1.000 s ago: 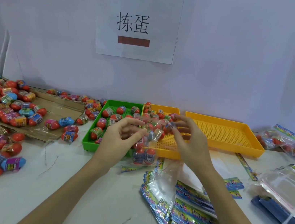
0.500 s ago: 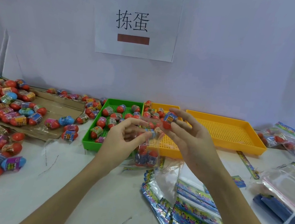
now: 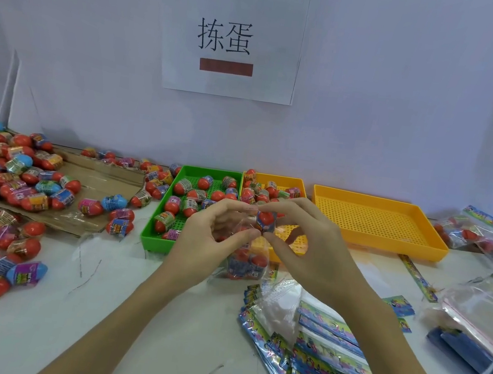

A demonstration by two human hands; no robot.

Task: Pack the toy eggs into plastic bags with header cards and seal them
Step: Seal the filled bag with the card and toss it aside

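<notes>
**Egg held at the mouth of a clear bag, above the trays**

Both hands are raised over the white table [image 3: 153,348], in front of the green tray [image 3: 149,236] and the small yellow tray [image 3: 281,180].

1. Left hand [image 3: 202,244]: thumb and forefinger are curled and pinch the upper edge of a clear plastic bag [image 3: 247,264]. The bag hangs below the hand. Several red toy eggs lie in its lower part, just above the table.
2. Right hand [image 3: 309,249]: fingertips and thumb grasp one toy egg [image 3: 265,221], red with a blue printed band. The egg sits at the top of the bag, between the two hands. Whether it is already inside the bag's mouth cannot be told.

Surroundings:

- The green tray holds loose wrapped eggs. The small yellow tray stands touching its right side and also holds eggs.
- A larger yellow tray [image 3: 375,227] stands to the right, apart from the small one.
- A flattened cardboard sheet [image 3: 98,172] at far left carries a heap of eggs; more eggs lie on the table near its front edge.
- A fanned stack of printed header cards [image 3: 324,366] lies at near right, partly under the right forearm, with loose clear bags on top.
- Filled bags [image 3: 479,232] lie at the far right edge.
- A paper sign [image 3: 231,37] with two Chinese characters hangs on the wall.
</notes>
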